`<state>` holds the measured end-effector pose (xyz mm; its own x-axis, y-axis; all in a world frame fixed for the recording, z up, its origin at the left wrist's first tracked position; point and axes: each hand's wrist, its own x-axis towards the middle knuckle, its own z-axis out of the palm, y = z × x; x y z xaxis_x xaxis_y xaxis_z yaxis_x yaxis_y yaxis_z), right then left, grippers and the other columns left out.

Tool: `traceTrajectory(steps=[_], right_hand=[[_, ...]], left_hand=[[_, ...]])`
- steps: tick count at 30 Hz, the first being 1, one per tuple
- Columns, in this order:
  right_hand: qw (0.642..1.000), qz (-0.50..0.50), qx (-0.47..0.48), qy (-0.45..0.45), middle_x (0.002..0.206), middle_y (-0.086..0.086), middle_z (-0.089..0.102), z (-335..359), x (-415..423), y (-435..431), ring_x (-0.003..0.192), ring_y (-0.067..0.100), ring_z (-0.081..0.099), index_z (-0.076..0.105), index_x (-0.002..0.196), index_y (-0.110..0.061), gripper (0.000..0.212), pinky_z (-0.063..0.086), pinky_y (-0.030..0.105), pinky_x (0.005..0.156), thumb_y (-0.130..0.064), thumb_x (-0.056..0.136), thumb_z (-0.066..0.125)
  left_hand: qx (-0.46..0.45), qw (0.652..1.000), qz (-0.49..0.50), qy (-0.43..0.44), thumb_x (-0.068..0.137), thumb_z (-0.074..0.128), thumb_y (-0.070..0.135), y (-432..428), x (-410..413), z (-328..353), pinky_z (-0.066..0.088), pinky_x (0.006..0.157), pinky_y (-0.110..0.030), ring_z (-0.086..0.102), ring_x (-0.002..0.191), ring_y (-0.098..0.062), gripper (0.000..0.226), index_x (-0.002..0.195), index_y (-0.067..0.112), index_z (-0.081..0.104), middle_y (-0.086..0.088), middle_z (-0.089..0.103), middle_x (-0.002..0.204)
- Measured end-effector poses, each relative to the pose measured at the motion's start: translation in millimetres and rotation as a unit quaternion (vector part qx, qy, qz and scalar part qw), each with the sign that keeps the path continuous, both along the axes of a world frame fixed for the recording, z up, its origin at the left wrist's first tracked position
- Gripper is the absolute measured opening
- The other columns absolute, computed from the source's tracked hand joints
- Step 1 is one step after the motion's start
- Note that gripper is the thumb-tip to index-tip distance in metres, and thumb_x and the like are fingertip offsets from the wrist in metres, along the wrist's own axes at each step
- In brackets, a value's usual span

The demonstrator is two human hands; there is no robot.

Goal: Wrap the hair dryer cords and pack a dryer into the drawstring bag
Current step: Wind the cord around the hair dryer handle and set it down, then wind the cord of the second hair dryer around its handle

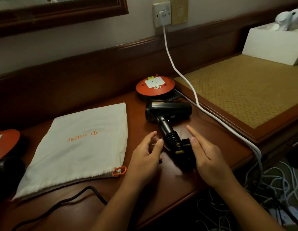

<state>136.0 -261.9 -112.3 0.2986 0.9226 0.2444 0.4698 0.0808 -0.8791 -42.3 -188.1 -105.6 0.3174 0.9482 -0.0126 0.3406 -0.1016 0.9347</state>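
1. Loose black cord (61, 201) trails across the near-left part of the desk (161, 184) toward a second dryer (8, 169), which is mostly out of frame. It is not yet wrapped, and a forearm drawn back could snag it.
2. Left hand (145, 152): the fingers are curved, with their tips at the coiled cord (172, 139). I cannot tell whether they pinch it or only touch it. Right hand (208, 154): the fingers are straight and slightly spread, and the thumb rests against the plug (186, 144).
3. Lying on the desk to the right of the drawstring bag (81, 144), the hair dryer (166, 112) has its handle toward the person and its cord wound round that handle.
4. Main risk, as I judge it: the plug end looks only lightly steadied, so the springy turns may unwind if both hands lift off before it is tucked in.
5. Second risk: a white cable (186, 77) runs just beside the dryer on the right, and a lift swung that way could hook it.
6. Edges: the desk's front edge lies close below the plug, so a nudged dryer could slide off toward the tangle of wires beneath. An orange reel (155, 85) sits just behind the dryer's body.
7. Open room: a strip of bare wood lies between dryer and bag. The bag lies flat, with its gathered mouth and orange pull (119, 170) toward the person, so a leftward carry looks the freest path.
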Motion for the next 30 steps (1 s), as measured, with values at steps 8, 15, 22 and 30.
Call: traceTrajectory(steps=[8,15,22,30], right_hand=[[0.986,0.012,0.054,-0.157,0.152,-0.019,0.026,21.5,-15.7,-14.8,0.143,-0.016,0.011,0.033,0.153,-0.02,0.052,0.011,0.012,0.118,-0.033,0.103,0.034],[0.983,0.058,0.056,-0.163,0.153,-0.021,0.024,30.1,-48.3,-14.1,0.142,-0.018,0.008,0.031,0.154,-0.023,0.049,0.011,0.013,0.118,-0.027,0.105,0.041],[0.978,0.137,0.066,-0.144,0.151,-0.023,0.024,46.9,-117.8,5.6,0.141,-0.017,0.012,0.032,0.153,-0.026,0.052,0.006,0.001,0.109,-0.036,0.103,0.037],[0.952,0.253,0.097,-0.145,0.159,-0.013,0.032,84.3,-258.0,45.3,0.144,-0.001,0.026,0.03,0.153,-0.031,0.054,0.014,0.009,0.112,-0.046,0.102,0.029]], left_hand=[[0.025,1.0,0.002,0.017,0.104,0.051,0.029,-11.6,-11.7,4.7,0.045,0.114,-0.035,0.051,0.132,0.002,0.046,0.149,0.039,0.043,0.017,0.055,0.144],[0.084,0.996,0.003,0.034,0.107,0.045,0.02,-26.2,-30.6,27.7,0.035,0.113,-0.015,0.042,0.139,0.004,0.049,0.154,0.031,0.038,0.013,0.047,0.154],[0.131,0.988,0.082,0.01,0.108,0.045,0.03,-35.9,-91.1,51.9,0.037,0.114,-0.017,0.042,0.138,0.008,0.046,0.154,0.036,0.039,0.024,0.046,0.152],[0.191,0.952,0.241,-0.002,0.108,0.043,0.018,-26.3,-214.8,86.0,0.038,0.119,-0.029,0.042,0.14,0.003,0.045,0.152,0.029,0.042,0.012,0.048,0.154]])
